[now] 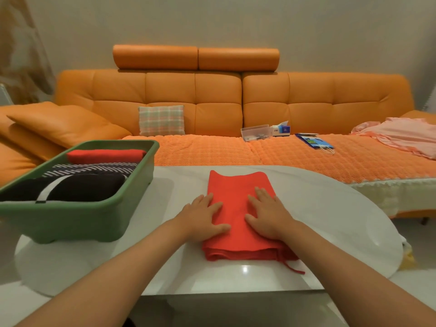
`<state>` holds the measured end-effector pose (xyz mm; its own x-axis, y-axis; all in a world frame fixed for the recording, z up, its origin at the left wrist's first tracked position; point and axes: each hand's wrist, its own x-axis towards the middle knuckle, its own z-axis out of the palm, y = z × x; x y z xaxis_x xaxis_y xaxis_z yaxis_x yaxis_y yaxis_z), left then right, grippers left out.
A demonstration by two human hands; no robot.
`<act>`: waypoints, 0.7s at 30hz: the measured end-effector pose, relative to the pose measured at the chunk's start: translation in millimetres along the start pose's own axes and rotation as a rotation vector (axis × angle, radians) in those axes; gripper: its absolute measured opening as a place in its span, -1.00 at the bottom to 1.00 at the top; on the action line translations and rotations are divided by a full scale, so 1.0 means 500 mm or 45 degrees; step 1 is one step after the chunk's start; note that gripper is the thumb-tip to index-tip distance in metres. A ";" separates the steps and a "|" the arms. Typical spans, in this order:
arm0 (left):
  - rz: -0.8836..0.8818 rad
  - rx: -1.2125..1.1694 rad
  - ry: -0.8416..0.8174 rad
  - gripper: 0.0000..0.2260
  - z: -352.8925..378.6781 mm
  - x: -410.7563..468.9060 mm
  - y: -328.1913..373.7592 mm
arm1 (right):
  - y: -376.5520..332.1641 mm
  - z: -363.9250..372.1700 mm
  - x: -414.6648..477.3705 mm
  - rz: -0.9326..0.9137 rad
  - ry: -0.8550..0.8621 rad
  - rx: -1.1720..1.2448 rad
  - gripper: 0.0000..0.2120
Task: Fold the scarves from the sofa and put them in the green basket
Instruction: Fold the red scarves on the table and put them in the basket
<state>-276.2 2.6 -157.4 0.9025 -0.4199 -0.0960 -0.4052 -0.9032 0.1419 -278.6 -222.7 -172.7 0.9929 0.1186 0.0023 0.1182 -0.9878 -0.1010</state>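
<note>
A folded red scarf (237, 192) lies flat on the white table (330, 220) in front of me. My left hand (203, 215) presses its left edge with straight fingers. My right hand (266, 215) lies flat on its right half. A loose red thread trails from the scarf's near right corner. The green basket (77, 220) stands on the table to the left. It holds a folded red scarf (106, 155) at the back, a black-and-white striped one (94, 169) in the middle and a dark one with a white band (77, 188) in front.
The orange sofa (212, 100) runs behind the table, with a checked cushion (161, 120), a clear box (256, 132), a tissue box (282, 129), a blue bag (315, 140) and a pink garment (401, 135) at the right end.
</note>
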 end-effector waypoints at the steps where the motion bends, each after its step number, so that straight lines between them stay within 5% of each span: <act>1: 0.005 -0.021 0.006 -0.27 -0.005 -0.010 0.003 | 0.003 -0.005 -0.011 -0.098 -0.023 0.009 -0.32; 7: -0.075 -0.465 0.171 -0.69 -0.013 -0.044 0.016 | 0.032 -0.001 -0.070 -0.207 -0.130 0.057 -0.38; 12: -0.030 -0.782 0.247 -0.65 -0.021 -0.060 0.024 | 0.051 -0.018 -0.088 -0.209 -0.075 0.096 -0.39; 16: -0.232 -0.726 0.125 -0.85 -0.014 -0.072 0.035 | 0.068 -0.022 -0.103 -0.240 -0.082 0.047 -0.39; 21: -0.184 -0.775 0.047 -0.71 -0.013 -0.075 0.046 | 0.069 -0.009 -0.106 -0.238 -0.122 0.023 -0.42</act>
<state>-318.5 -1.8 -144.2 0.9508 -0.2843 -0.1234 -0.1326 -0.7330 0.6671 -327.1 -263.5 -172.1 0.9481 0.3096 -0.0721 0.2993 -0.9458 -0.1259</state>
